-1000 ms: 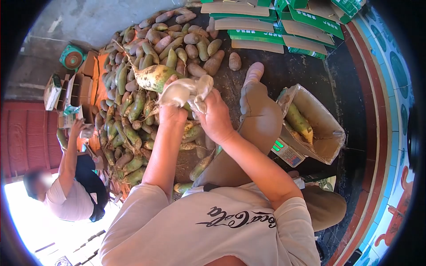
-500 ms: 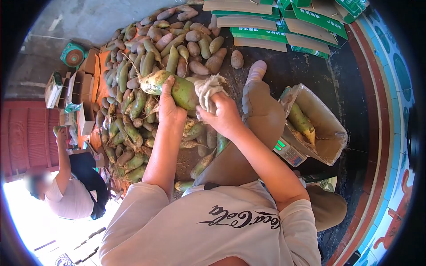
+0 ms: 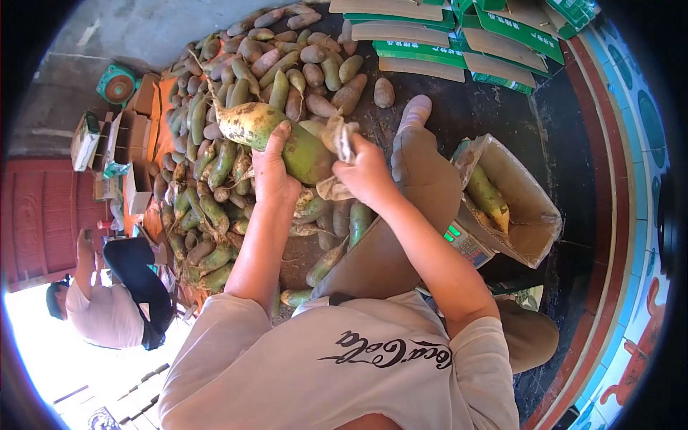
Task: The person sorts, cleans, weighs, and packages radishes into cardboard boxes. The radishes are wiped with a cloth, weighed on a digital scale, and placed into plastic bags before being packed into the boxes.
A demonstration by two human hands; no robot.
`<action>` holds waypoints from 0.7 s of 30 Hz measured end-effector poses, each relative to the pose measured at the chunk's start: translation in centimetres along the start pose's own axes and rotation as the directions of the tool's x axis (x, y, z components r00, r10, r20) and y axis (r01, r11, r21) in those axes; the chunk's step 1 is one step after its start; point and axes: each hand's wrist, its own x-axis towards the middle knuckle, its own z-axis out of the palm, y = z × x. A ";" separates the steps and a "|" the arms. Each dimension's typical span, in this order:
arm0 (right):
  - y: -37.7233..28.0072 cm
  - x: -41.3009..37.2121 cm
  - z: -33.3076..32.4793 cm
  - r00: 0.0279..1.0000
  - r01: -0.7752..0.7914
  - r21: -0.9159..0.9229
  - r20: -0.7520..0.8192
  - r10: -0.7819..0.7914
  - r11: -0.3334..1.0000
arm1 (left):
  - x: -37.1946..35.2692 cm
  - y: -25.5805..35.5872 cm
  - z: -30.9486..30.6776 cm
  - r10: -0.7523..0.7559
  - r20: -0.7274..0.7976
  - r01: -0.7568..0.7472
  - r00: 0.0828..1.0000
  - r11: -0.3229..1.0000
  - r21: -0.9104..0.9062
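A big green radish (image 3: 307, 159) lies crosswise in front of me, its pale, dirt-marked end and long thin root pointing left. My left hand (image 3: 275, 170) is wrapped around its middle, thumb on top. At the radish's right end, my right hand (image 3: 365, 170) grips a dirty, light-coloured cloth (image 3: 340, 137) and holds it against the green skin. Folds of the cloth hide part of that end and some of my right fingers. Below both hands spreads a large heap of radishes (image 3: 223, 165), many soil-covered.
To the right, an open cardboard box (image 3: 534, 215) with a radish (image 3: 487, 195) inside sits on a digital scale (image 3: 467, 245). Flattened green cartons (image 3: 423, 54) lie at the top. Another person (image 3: 107, 312) is at the lower left, near more boxes (image 3: 132, 140).
The cloth has shifted over the radish's right end, with my right hand slightly higher. The radish has tilted a little, its root now further up-left. The other person's raised arm has come down.
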 end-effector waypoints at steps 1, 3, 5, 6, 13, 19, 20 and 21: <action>0.5 0.1 -0.3 0.997 -0.069 0.094 0.027 0.067 0.993 | 0.4 -0.1 -0.4 -0.048 0.000 0.048 0.999 0.998 -0.038; 0.9 -0.4 -0.3 0.995 -0.074 0.210 0.085 0.057 0.975 | 1.0 -0.4 -1.1 -0.098 0.004 0.098 0.995 0.992 -0.082; 0.7 -0.9 0.2 0.994 0.090 0.168 0.052 -0.100 0.982 | 1.4 -0.8 -1.5 -0.102 0.007 0.102 0.995 0.990 -0.101; 0.3 -0.9 0.3 0.992 0.119 0.073 0.025 -0.121 0.990 | 1.4 -1.0 -1.4 -0.088 -0.004 0.087 0.996 0.992 -0.087; 0.3 -0.2 0.2 0.993 0.104 -0.077 -0.055 -0.108 0.992 | 1.1 -1.2 -1.3 -0.106 -0.007 0.105 0.994 0.989 -0.103; 0.5 -0.7 0.0 0.976 0.199 -0.205 -0.051 -0.214 0.958 | 1.1 -1.4 -1.2 -0.206 -0.023 0.200 0.978 0.966 -0.161; 0.5 -0.6 0.0 0.975 0.186 -0.282 -0.064 -0.212 0.941 | 0.8 -1.2 -0.8 -0.230 -0.023 0.223 0.973 0.960 -0.167; 0.4 -0.2 -0.3 0.993 0.110 -0.267 -0.011 -0.117 0.957 | 0.7 -1.3 -0.7 -0.229 -0.028 0.221 0.973 0.960 -0.172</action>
